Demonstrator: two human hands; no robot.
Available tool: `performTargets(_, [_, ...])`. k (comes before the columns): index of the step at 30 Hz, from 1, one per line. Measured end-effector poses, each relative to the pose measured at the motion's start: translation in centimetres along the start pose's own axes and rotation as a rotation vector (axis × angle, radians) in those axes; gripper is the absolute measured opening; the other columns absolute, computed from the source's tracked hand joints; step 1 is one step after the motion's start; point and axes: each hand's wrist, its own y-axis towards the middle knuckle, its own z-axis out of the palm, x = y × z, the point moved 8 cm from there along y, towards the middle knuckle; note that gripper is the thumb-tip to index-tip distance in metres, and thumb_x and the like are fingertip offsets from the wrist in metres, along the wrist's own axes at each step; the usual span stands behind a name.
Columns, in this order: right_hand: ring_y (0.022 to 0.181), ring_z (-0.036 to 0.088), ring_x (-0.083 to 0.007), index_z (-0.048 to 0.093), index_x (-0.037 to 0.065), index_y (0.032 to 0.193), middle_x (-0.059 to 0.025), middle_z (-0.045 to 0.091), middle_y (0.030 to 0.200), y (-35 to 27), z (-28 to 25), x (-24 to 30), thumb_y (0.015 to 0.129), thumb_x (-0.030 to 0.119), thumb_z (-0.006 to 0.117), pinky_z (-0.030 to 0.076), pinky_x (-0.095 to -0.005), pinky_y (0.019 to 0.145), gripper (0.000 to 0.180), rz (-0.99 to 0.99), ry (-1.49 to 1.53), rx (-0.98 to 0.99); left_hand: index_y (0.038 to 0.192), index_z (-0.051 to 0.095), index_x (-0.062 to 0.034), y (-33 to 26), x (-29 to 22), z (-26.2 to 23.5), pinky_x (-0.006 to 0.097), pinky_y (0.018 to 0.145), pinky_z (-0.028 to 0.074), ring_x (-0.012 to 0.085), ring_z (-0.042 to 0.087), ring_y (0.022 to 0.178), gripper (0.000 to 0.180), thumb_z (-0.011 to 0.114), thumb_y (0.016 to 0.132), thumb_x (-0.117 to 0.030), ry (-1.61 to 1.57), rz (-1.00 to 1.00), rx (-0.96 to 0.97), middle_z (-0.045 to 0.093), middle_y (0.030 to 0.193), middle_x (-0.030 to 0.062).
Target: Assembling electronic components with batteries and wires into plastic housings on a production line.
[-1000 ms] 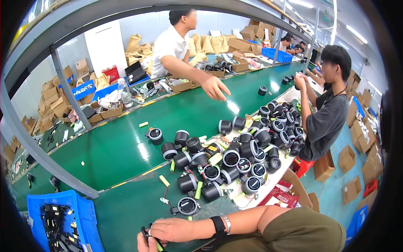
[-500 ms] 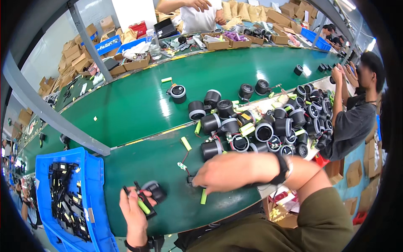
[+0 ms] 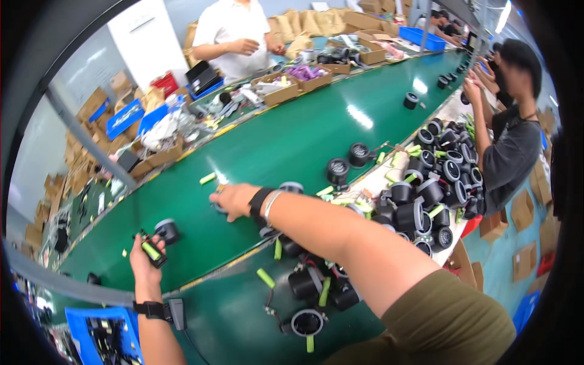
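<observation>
My left hand (image 3: 148, 258) is closed on a black plastic housing (image 3: 159, 263) with a green battery cell (image 3: 150, 250) lying in it. Right beside those fingers is a black cylindrical unit with a grey rim (image 3: 166, 231); whether wires join it to the housing is too small to see. My right hand (image 3: 234, 199) reaches far over the green belt, fingers curled down over another black cylindrical unit (image 3: 218, 208), which is mostly hidden under it. A loose green cell (image 3: 207, 178) lies just beyond that hand. Nearer me, a unit with a grey ring (image 3: 308, 322) rests on the worktable.
Many black cylindrical units (image 3: 429, 190) are heaped at the right with green cells and wires. A blue bin (image 3: 76, 319) of black parts stands at lower left. Across the belt (image 3: 292, 137) are cartons (image 3: 280, 94) and a person in white; another person sits at right.
My right hand has left the worktable and stretched forward over the belt to a unit there. The left hand, still holding the housing, has moved forward. The whole view has shifted.
</observation>
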Motion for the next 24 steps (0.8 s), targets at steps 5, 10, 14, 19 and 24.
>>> performTargets(5, [0.096,0.059,-0.0355,0.046,0.012,0.122,-0.0166,0.059,0.105,-1.8,-2.7,1.4,0.064,0.015,0.074,0.048,-0.0439,0.079,0.065,-0.098,-0.098,0.082,0.099,0.052,-0.0080,7.6,4.0,-9.6,0.034,0.069,0.048,0.0199,0.058,0.080,0.033,0.047,0.093,-0.040,-0.145,-0.023,-0.229,0.059,0.092,0.0071])
performTargets(10, [0.098,0.056,-0.0356,0.046,0.011,0.118,-0.0153,0.058,0.102,-12.7,-10.3,2.3,0.064,0.016,0.074,0.046,-0.0429,0.080,0.061,-0.236,0.048,-0.021,0.128,0.043,-0.0116,7.3,6.3,-15.3,0.046,0.103,0.019,0.0259,0.034,0.125,0.054,0.050,0.087,-0.046,0.122,-0.194,-0.211,0.039,0.136,0.0097])
performTargets(14, [0.098,0.057,-0.0337,0.048,0.007,0.118,-0.0158,0.059,0.104,-24.2,-14.4,0.7,0.063,0.014,0.076,0.046,-0.0391,0.083,0.062,-0.314,0.147,-0.180,0.126,0.043,-0.0091,4.0,5.5,-14.1,0.045,0.102,0.019,0.0253,0.034,0.125,0.053,0.051,0.087,-0.044,0.277,-0.100,-0.272,0.041,0.133,0.0102])
performTargets(19, [0.100,0.057,-0.0297,0.047,0.005,0.119,-0.0149,0.059,0.106,-36.3,-16.5,-1.9,0.063,0.009,0.075,0.045,-0.0357,0.085,0.063,-0.144,0.073,-0.294,0.118,0.046,-0.0066,-6.4,1.9,-4.7,0.037,0.094,0.033,0.0211,0.047,0.112,0.039,0.053,0.090,-0.033,0.342,0.112,0.002,0.048,0.121,0.0077])
performTargets(24, [0.105,0.054,-0.0317,0.044,0.004,0.122,-0.0172,0.054,0.114,-42.5,-10.7,-8.2,0.064,0.010,0.075,0.044,-0.0370,0.089,0.065,0.259,-0.018,-0.147,0.109,0.051,-0.0061,-13.8,1.8,3.1,0.025,0.069,0.048,0.0137,0.061,0.082,0.025,0.054,0.091,-0.023,0.398,0.087,0.214,0.059,0.099,0.0060])
